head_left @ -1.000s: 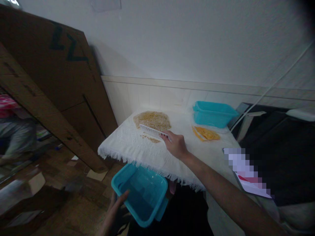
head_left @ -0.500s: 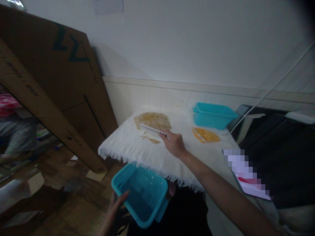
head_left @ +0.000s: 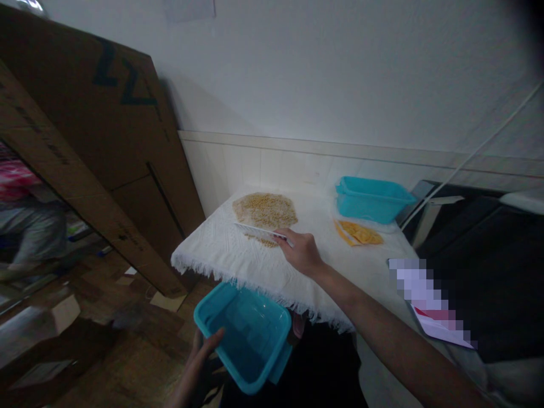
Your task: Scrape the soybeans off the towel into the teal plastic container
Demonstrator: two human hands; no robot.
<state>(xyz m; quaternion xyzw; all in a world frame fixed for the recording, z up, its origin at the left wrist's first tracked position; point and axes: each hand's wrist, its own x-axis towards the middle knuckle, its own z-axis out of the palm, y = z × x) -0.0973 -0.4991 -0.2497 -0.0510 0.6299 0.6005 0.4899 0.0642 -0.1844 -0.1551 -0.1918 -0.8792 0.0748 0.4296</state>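
My right hand (head_left: 302,249) is closed on one end of a thin white flat strip (head_left: 257,229); whether it is a comb or a card I cannot make out. The strip is held over the near side of a pile of yellowish beans (head_left: 267,209), possibly soybeans. The beans lie on a white fringed cloth (head_left: 212,241), and a few loose ones sit by the strip. Below the cloth's front edge, my left hand (head_left: 204,354) grips the left rim of a teal plastic basin (head_left: 250,334), thumb over the inside. The basin tilts slightly, and no beans show in it.
A second teal basin (head_left: 374,199) stands at the back right of the table, behind a yellow cloth-like bundle (head_left: 359,233). A blurred-out screen device (head_left: 433,311) lies at the right edge. Large cardboard (head_left: 127,141) leans at left; a person (head_left: 25,221) is beyond it.
My right hand has drawn the white strip slightly towards me, and the strip now lies flatter, near the loose beans. The left hand and basin have barely moved.
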